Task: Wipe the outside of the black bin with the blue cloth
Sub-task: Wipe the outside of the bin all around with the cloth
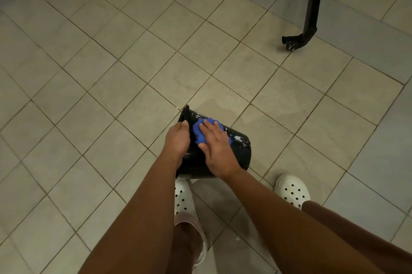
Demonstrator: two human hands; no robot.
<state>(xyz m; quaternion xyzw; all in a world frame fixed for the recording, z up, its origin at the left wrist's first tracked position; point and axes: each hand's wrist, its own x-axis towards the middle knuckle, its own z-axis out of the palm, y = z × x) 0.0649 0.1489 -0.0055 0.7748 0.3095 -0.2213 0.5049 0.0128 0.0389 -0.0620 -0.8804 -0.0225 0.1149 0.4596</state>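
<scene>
I can read no words, labels, brand marks or numbers anywhere here. The black bin (236, 146) I am holding carries only white splatter marks, not letters. My white clogs (292, 189) show plain holes and no logo that I can make out.

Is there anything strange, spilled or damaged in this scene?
The black bin is tipped on its side and its outside carries white splatters near the blue cloth. A damp-looking patch marks the floor tiles just beyond it.
</scene>
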